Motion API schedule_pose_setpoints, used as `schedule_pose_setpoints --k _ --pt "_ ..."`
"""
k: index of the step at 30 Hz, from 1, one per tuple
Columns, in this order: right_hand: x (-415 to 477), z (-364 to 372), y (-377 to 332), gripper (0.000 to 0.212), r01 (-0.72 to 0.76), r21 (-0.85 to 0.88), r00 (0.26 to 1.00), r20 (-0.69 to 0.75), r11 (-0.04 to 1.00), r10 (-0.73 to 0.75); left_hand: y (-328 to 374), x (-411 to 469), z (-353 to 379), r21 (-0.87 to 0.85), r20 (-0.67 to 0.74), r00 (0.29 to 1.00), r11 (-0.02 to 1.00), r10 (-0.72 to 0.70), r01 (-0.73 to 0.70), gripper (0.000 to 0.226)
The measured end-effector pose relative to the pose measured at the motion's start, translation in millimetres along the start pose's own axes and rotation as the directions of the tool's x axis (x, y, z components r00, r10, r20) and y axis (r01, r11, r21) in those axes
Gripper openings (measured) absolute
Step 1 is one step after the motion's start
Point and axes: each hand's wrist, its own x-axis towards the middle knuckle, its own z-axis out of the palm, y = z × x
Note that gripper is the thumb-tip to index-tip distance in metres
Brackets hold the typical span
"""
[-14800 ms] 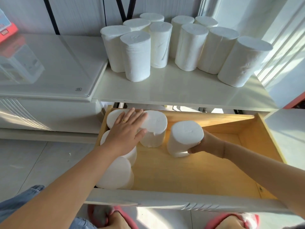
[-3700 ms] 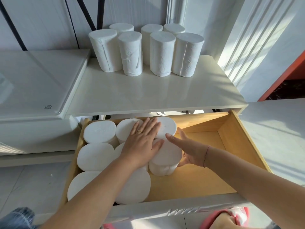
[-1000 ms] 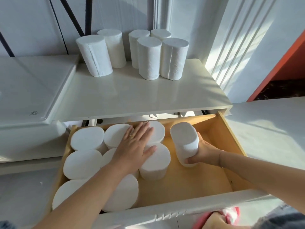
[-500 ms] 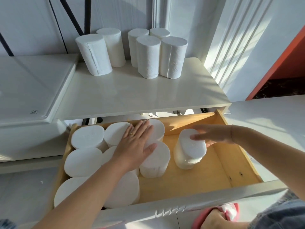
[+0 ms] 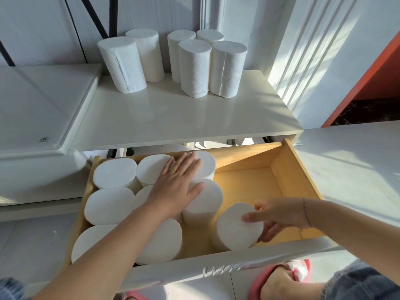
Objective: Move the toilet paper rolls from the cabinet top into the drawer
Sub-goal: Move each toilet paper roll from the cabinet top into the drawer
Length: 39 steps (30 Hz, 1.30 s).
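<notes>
Several white toilet paper rolls (image 5: 195, 68) stand upright at the back of the white cabinet top (image 5: 173, 118). Below it the wooden drawer (image 5: 300, 172) is pulled out, its left half packed with upright rolls (image 5: 110, 205). My left hand (image 5: 175, 187) lies flat with spread fingers on top of those packed rolls. One more roll (image 5: 233, 228) stands at the drawer's front middle, just right of the packed ones. My right hand (image 5: 279, 215) grips it, thumb on its top and fingers down its right side.
Bare wooden drawer floor (image 5: 249, 182) shows in the right half. The white drawer front (image 5: 216, 267) runs across below my arms. A raised white unit (image 5: 39, 100) adjoins the cabinet on the left, an orange panel (image 5: 372, 72) on the right. Pink slippers (image 5: 287, 276) are underneath.
My right hand has brought its roll from the drawer's back middle toward the front edge and set it upright there. My left hand stays pressed on the packed rolls.
</notes>
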Motion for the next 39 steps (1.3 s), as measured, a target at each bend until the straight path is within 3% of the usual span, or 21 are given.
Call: schedule_pose_setpoints --k 9,14,16,19,21,22,24,26,28,34,39 --pt "23 51 -15 0.029 0.034 0.155 0.996 0.071 0.987 -0.046 -1 -6 -1 0.016 0.024 1.000 1.000 0.016 -0.017 0.065" --pt "21 51 -22 0.023 0.064 0.150 0.992 0.096 0.987 -0.079 0 -5 0 0.027 0.014 1.000 1.000 0.013 -0.013 0.065" --pt "16 52 -29 0.024 0.068 0.044 0.993 0.091 0.997 -0.072 0 -4 0 0.030 0.015 1.000 0.999 0.015 -0.016 0.065" --pt "8 36 -53 0.043 0.109 -0.360 0.989 -0.059 0.926 -0.139 1 -3 -1 0.066 0.015 1.000 0.998 0.021 -0.021 0.066" --pt "4 10 -74 0.043 0.200 -0.369 0.924 -0.237 0.908 -0.300 3 0 -1 0.124 -0.008 0.999 0.992 0.036 -0.034 0.067" --pt "4 -6 -85 0.038 0.279 -0.333 0.848 -0.355 0.901 -0.393 5 3 -2 0.128 -0.021 0.999 0.991 0.039 -0.036 0.067" --pt "10 -42 -104 0.026 0.439 -0.277 0.613 -0.604 0.855 -0.510 11 10 -3 0.112 -0.042 0.998 0.993 0.037 -0.032 0.069" --pt "26 -77 -121 0.028 0.548 -0.237 0.400 -0.767 0.802 -0.501 16 21 -3 0.130 -0.086 0.996 0.991 0.028 -0.017 0.069" --pt "45 -109 -136 0.053 0.610 -0.180 0.303 -0.847 0.772 -0.437 16 32 -4 0.134 -0.137 0.991 0.991 -0.001 0.020 0.069" --pt "92 -178 -179 0.098 0.635 -0.147 0.318 -0.845 0.758 -0.430 7 44 2 0.106 -0.161 0.984 0.990 -0.075 0.093 0.069" --pt "116 -198 -203 0.099 0.718 -0.070 0.351 -0.823 0.693 -0.447 6 44 2 0.092 -0.167 0.984 0.992 -0.069 0.085 0.068"
